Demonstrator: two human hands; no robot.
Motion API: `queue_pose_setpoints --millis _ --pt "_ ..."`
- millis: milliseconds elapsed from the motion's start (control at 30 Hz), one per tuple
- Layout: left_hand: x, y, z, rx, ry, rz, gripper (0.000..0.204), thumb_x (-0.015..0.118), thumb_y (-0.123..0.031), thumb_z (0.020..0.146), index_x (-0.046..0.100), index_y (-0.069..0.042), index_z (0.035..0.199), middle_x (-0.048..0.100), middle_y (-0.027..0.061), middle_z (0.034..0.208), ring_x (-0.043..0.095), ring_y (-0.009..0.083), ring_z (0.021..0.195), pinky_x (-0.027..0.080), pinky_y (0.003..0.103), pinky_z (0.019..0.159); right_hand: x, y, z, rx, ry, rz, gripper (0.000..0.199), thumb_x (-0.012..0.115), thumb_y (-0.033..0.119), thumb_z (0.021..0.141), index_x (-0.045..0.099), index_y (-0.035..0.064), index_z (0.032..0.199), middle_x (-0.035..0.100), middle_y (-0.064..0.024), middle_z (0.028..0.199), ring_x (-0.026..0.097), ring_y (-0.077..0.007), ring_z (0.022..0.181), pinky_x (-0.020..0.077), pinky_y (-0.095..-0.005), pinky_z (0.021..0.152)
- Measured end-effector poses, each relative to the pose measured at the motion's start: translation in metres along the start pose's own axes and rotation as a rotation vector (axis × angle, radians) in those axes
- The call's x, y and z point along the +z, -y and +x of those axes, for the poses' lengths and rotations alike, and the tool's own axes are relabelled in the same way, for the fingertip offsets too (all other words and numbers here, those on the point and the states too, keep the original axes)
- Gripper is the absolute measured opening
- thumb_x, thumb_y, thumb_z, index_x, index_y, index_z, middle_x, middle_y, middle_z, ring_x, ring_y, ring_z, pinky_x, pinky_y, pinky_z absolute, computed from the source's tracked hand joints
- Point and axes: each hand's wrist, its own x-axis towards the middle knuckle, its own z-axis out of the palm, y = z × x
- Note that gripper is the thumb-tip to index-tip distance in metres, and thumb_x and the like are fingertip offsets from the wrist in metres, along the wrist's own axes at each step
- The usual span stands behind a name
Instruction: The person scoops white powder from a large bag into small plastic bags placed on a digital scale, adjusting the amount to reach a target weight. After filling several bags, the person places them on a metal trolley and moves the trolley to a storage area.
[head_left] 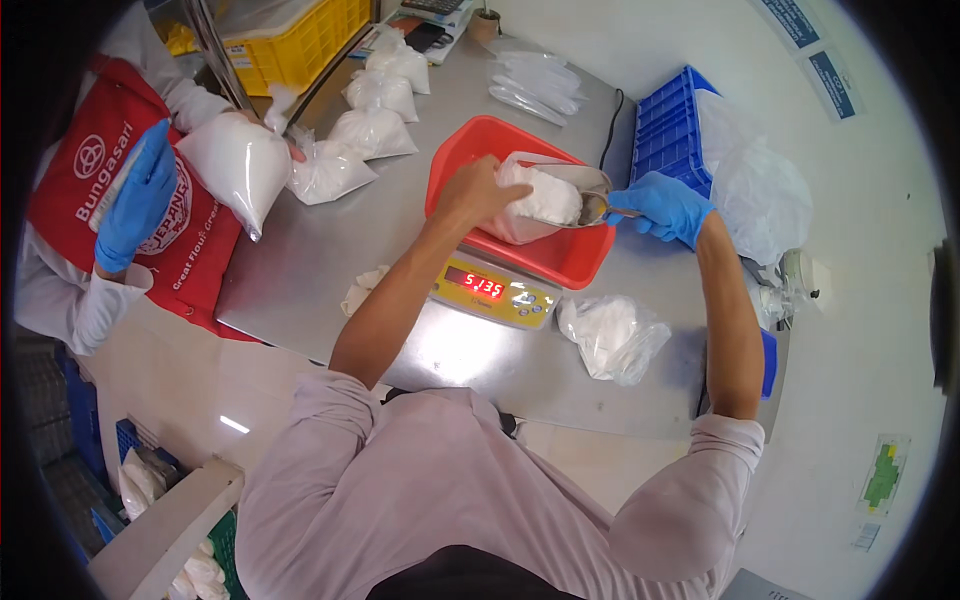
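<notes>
My left hand, bare, holds open a clear plastic bag of white powder that sits in a red tray on a digital scale. My right hand, in a blue glove, grips the handle of a metal scoop whose bowl rests at the bag's mouth, with white powder in it.
A half-filled bag of powder lies right of the scale. A blue crate with a large plastic bag stands at the right. Several filled bags lie at the back. A person in a red apron, blue-gloved, holds a filled bag.
</notes>
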Motion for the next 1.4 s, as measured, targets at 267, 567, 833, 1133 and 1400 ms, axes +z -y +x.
queue_pose_setpoints --millis 267,567,833,1133,1400 --pt "0.006 0.011 -0.022 -0.129 0.119 -0.524 0.047 0.069 -0.013 0.075 0.055 0.009 0.114 0.066 0.0205 0.095 0.069 0.022 0.072 0.056 0.03 0.06 -0.009 -0.038 -0.01 -0.003 -0.037 0.055 0.038 0.062 0.041 0.087 0.074 0.0046 0.088 0.039 0.0037 0.053 0.028 -0.0057 0.041 0.0205 -0.0233 0.037" --pt "-0.032 0.009 -0.033 -0.079 0.016 -0.198 0.056 0.073 -0.03 0.078 0.059 0.002 0.122 0.068 0.0144 0.101 0.067 0.0194 0.092 0.052 0.03 0.079 -0.008 -0.115 -0.007 -0.06 0.022 0.323 0.036 0.059 0.04 0.092 0.073 0.007 0.094 0.035 0.0069 0.052 0.025 -0.0036 0.041 0.0152 -0.0218 0.036" --pt "-0.031 0.01 -0.017 -0.095 -0.097 -0.123 0.056 0.073 -0.037 0.078 0.063 0.006 0.113 0.068 0.0155 0.101 0.066 0.0213 0.086 0.052 0.032 0.078 -0.023 -0.118 -0.004 -0.176 0.091 0.324 0.031 0.056 0.034 0.095 0.072 0.007 0.095 0.036 0.0061 0.053 0.028 -0.0048 0.042 0.0212 -0.0234 0.037" --pt "0.019 0.004 0.082 0.139 0.108 0.157 0.039 0.074 -0.033 0.07 0.073 -0.002 0.096 0.071 0.0174 0.089 0.067 0.0273 0.085 0.051 0.036 0.08 -0.052 -0.006 0.043 -1.001 -0.089 -1.209 0.017 0.055 0.02 0.087 0.064 0.0062 0.09 0.058 -0.01 0.062 0.053 -0.027 0.053 0.0411 -0.0351 0.049" --pt "-0.028 -0.008 0.027 0.138 -0.015 -0.16 0.033 0.065 -0.017 0.082 0.067 -0.002 0.11 0.066 0.0079 0.097 0.063 0.0187 0.085 0.05 0.032 0.08 -0.059 -0.015 -0.031 -0.277 -0.106 -0.381 0.023 0.057 0.026 0.091 0.066 0.0047 0.092 0.048 -0.0016 0.06 0.042 -0.0125 0.053 0.0341 -0.0263 0.048"
